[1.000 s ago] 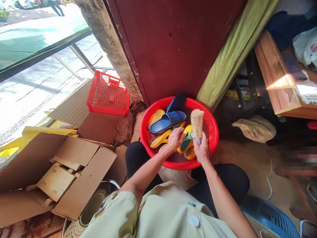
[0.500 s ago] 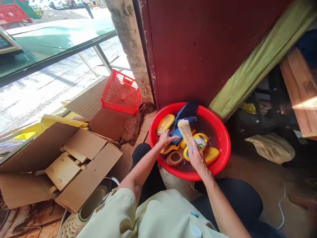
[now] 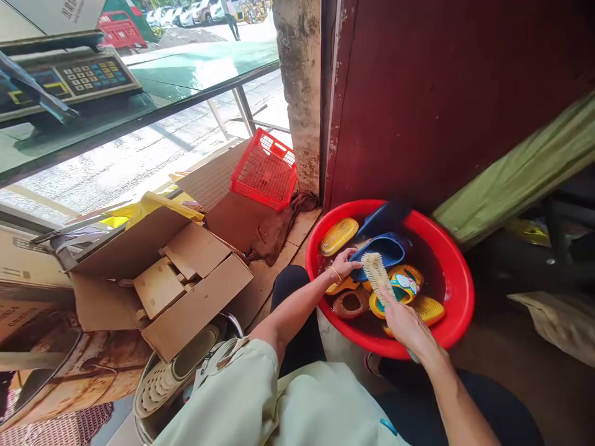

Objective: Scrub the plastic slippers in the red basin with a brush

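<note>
My left hand (image 3: pixel 344 263) is closed on the near end of a blue slipper (image 3: pixel 385 253), tilted over the water in a red basin (image 3: pixel 465 310). In my right hand (image 3: pixel 405 319) is a pale-bristled scrub brush (image 3: pixel 374 270), its head beside the slipper; I cannot tell whether they touch. Yellow slippers float around them: one sole-up (image 3: pixel 339 236) at the far left of the basin, one with a cartoon patch (image 3: pixel 406 285), and one at the right (image 3: pixel 428 310). A brown slipper (image 3: pixel 351 304) lies near the front rim. Another dark blue slipper (image 3: pixel 369 220) leans at the back.
Left of the basin stands an open cardboard box (image 3: pixel 198 316) holding wooden pieces. A red plastic crate (image 3: pixel 264 170) and a brown cloth (image 3: pixel 274 235) lie behind it. A dark red panel (image 3: pixel 418 111) rises behind the basin. A scale (image 3: pixel 93 77) sits on the glass counter.
The view has turned left, so the basin sits further right and the scale shows. My left hand has raised and turned the blue slipper, showing its opening. The brush stays in my right hand.
</note>
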Motion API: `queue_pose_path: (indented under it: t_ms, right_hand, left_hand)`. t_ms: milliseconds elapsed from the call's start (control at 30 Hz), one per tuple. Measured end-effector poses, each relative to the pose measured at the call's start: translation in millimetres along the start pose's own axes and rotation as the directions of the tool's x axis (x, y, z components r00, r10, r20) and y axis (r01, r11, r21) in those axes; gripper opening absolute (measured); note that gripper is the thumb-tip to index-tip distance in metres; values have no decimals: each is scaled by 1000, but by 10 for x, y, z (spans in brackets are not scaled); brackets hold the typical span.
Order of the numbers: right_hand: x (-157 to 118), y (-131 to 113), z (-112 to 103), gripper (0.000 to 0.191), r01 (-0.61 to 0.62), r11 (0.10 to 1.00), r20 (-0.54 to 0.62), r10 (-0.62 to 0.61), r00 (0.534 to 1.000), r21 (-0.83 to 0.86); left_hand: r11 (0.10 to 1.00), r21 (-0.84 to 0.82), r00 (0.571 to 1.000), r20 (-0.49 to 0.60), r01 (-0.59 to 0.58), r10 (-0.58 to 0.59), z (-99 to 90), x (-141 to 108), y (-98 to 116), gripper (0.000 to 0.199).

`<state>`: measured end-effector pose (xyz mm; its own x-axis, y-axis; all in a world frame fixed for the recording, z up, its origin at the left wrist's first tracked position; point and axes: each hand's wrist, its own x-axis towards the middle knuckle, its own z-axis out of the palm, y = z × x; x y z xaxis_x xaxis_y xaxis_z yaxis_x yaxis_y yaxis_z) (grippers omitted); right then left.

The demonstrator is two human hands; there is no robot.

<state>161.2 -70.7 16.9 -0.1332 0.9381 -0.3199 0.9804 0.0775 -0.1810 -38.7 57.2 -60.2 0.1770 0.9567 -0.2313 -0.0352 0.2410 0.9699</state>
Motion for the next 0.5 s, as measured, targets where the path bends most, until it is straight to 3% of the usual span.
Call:
queue_pose_path:
  t_ms: [67, 167, 233, 333, 400, 500]
  right_hand:
    - [-67, 85, -54, 62, -42, 999, -18, 42, 999, 24]
    - [-14, 254, -120, 63, -189, 981, -125, 192, 973, 39]
    - [58, 352, -127, 62, -242, 964, -208, 260, 943, 109]
    - [80, 410, -64, 63, -194, 940, -314, 280, 907, 279]
    - [14, 371, 18, 66, -149, 921, -378, 290, 879, 359]
    - [-124, 236, 158, 67, -117, 920, -398, 274, 876, 374]
  left_hand:
    - [995, -96, 990, 144, 23, -9, 38, 6, 23, 60]
    - [987, -136, 932, 362, 90, -35, 64, -40, 56, 65]
    - [993, -101, 928, 373, 53, -12, 44, -87, 72, 68]
    - [986, 124, 973, 217, -111, 82, -9, -148, 86, 63]
    - [858, 470, 975, 175, -206, 138, -12, -190, 80, 60]
    - [494, 839, 973, 212, -228, 89, 68, -262, 39, 72]
